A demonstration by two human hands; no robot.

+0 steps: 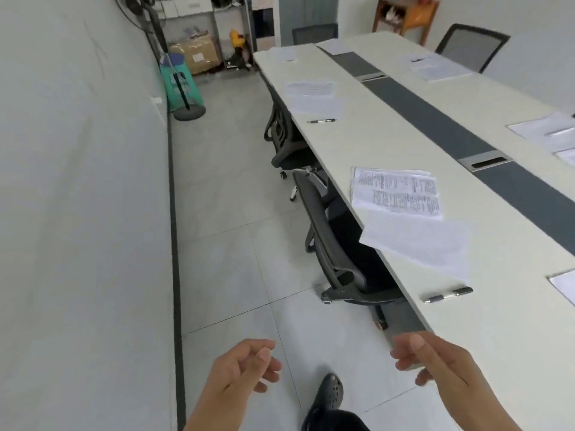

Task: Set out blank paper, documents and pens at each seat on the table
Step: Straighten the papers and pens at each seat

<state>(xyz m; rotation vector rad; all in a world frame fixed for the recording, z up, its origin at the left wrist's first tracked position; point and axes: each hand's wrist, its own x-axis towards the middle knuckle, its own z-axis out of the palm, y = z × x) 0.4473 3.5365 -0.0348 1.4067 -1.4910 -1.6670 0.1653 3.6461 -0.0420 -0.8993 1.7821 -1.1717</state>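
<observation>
A long white table [389, 141] runs from lower right to the far end. At the nearest seat lie a printed document [396, 192], a blank sheet [417, 242] overhanging the edge, and a pen [448, 295]. The seat beyond it has a document [309, 88], a blank sheet [320, 105] and a pen [321, 121]. More papers [435, 68] lie on the far side. My left hand [239, 373] and my right hand [435, 357] hang over the floor beside the table with loosely curled fingers, holding nothing.
Black office chairs [329, 244] are tucked under the near edge, one more chair [469, 46] at the far side. A dark strip with cable hatches [485, 163] runs down the table's middle. A wall stands to the left; a fan stand [188, 112], boxes and shelves fill the far corner.
</observation>
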